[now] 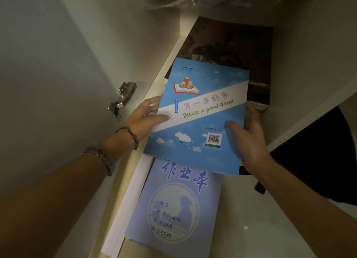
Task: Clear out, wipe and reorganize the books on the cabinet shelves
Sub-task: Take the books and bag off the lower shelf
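Blue workbook [199, 118]: thin, light, floppy w/ slick cover; left hand [146, 116] & right hand [249, 139] pinch opposite side edges, best hold there.

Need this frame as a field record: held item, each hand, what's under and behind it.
held item: blue book, titled "Write a good hand"
left hand: thumb on cover, fingers at the left edge
right hand: thumb on cover, fingers at the right edge
below: pale blue exercise book on white papers
behind: dark-covered book
fixture: metal hinge at left
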Demonstrator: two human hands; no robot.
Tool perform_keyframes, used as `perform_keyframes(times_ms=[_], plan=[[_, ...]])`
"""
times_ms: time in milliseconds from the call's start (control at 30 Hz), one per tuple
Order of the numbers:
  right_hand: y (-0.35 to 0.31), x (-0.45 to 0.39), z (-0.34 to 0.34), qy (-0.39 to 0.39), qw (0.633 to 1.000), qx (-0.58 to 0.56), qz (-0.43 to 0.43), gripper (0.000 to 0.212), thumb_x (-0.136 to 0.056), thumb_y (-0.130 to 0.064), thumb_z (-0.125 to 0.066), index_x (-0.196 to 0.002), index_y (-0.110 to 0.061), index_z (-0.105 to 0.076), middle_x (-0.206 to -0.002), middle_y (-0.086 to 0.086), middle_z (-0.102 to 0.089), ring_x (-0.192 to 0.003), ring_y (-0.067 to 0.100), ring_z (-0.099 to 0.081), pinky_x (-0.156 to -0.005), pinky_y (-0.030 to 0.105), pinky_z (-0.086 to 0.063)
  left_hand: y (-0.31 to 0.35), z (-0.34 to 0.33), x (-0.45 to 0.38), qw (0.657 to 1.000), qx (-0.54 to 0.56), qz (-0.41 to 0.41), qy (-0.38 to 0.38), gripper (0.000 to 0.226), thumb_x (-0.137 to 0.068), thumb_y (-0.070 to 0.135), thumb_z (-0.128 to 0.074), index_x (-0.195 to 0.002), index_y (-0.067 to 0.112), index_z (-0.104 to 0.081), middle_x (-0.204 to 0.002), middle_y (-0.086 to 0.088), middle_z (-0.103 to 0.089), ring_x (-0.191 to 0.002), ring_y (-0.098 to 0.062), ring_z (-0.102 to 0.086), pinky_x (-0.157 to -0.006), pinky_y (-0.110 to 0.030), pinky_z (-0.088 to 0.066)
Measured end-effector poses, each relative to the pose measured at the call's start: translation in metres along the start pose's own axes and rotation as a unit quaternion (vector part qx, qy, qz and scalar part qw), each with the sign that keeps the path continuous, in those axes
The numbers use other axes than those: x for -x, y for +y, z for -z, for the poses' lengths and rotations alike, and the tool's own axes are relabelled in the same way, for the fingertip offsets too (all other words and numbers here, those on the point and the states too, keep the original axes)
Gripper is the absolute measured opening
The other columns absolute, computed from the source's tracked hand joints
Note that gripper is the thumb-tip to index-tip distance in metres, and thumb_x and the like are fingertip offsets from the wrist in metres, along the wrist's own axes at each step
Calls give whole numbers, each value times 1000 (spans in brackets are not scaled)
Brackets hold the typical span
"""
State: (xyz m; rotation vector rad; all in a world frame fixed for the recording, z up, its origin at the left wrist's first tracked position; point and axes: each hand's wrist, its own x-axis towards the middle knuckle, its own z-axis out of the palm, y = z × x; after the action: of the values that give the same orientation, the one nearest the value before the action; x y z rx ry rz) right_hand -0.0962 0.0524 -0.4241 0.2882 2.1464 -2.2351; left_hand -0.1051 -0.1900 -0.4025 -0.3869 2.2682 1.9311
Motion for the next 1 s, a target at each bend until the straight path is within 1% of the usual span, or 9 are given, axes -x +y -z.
perform_keyframes(times_ms=[100, 233, 333, 433, 567, 700, 800, 867, 1000], plan=[[0, -1, 1, 5, 1000, 0, -8, 62, -87, -3, -61, -136, -31, -38, -110, -9, -63, -90, 12, -68, -63, 19, -55, 8, -8, -10, 998, -45, -23, 28, 52, -85, 7, -64, -130, 23, -43, -105, 7, -55, -89, -8, -59, -63, -14, -49], [-1, 3, 4, 13, 1000, 1, -5, 57, -88, -5, -62, -135, -24, -36, -113, -3, -61, -91, 14, -67, -62, 19, -56, 6, -7, -12, 992, -110, -32, 50, 55, -81, 11, -69, -129, 26, -46, -109, 3, -54, -103, -20, -58, -83, -32, -52], [0, 11, 7, 12, 1000, 14, -1, 52, -90, -8, -62, -133, -21, -38, -120, 1, -59, -96, 15, -66, -70, 25, -57, 3, -4, 3, 990, -128, -38, 55, 55, -77, 10, -73, -123, 29, -49, -105, 1, -55, -84, -14, -60, -70, -24, -50], [2, 24, 13, -4, 999, 34, 4, 49, -90, -7, -61, -132, -21, -39, -120, -2, -58, -97, 8, -65, -70, 20, -56, -1, -4, 29, 992, -103, -36, 61, 55, -74, 2, -75, -116, 25, -49, -92, 3, -52, -64, -6, -55, -54, -14, -46], [1, 48, 22, -21, 998, 60, -8, 46, -90, -6, -60, -124, -29, -39, -120, -6, -54, -102, 5, -59, -72, 19, -52, -12, -7, 66, 994, -79, -21, 65, 57, -72, -6, -73, -114, 20, -45, -84, 3, -49, -50, 5, -54, -48, -8, -42], [5, 80, 35, -46, 994, 87, -48, 51, -86, -5, -65, -120, -32, -38, -117, 2, -57, -101, 15, -60, -83, 37, -54, -25, -7, 106, 994, -81, -10, 67, 59, -70, -5, -75, -113, 21, -44, -87, 1, -48, -58, -4, -49, -52, -11, -43], [9, 111, 49, -69, 991, 76, -80, 58, -82, 1, -68, -118, -32, -37, -106, 6, -60, -98, 22, -63, -82, 45, -55, -32, -9, 138, 993, -105, 16, 50, 59, -71, 0, -76, -114, 23, -43, -93, -2, -48, -67, -11, -47, -52, -14, -46], [11, 131, 61, -78, 990, 73, -92, 64, -79, 5, -69, -118, -33, -36, -102, 12, -59, -95, 25, -64, -77, 44, -57, -35, -14, 156, 993, -113, 31, 31, 60, -71, -1, -76, -113, 23, -42, -92, -2, -48, -67, -12, -47, -50, -12, -46], [16, 165, 92, -83, 987, 75, -116, 71, -77, 8, -70, -122, -33, -34, -99, 13, -59, -88, 23, -65, -67, 33, -59, -38, -29, 184, 990, -138, 26, -18, 63, -66, -7, -78, -98, 31, -40, -87, -2, -47, -62, -13, -46, -52, -22, -45]])
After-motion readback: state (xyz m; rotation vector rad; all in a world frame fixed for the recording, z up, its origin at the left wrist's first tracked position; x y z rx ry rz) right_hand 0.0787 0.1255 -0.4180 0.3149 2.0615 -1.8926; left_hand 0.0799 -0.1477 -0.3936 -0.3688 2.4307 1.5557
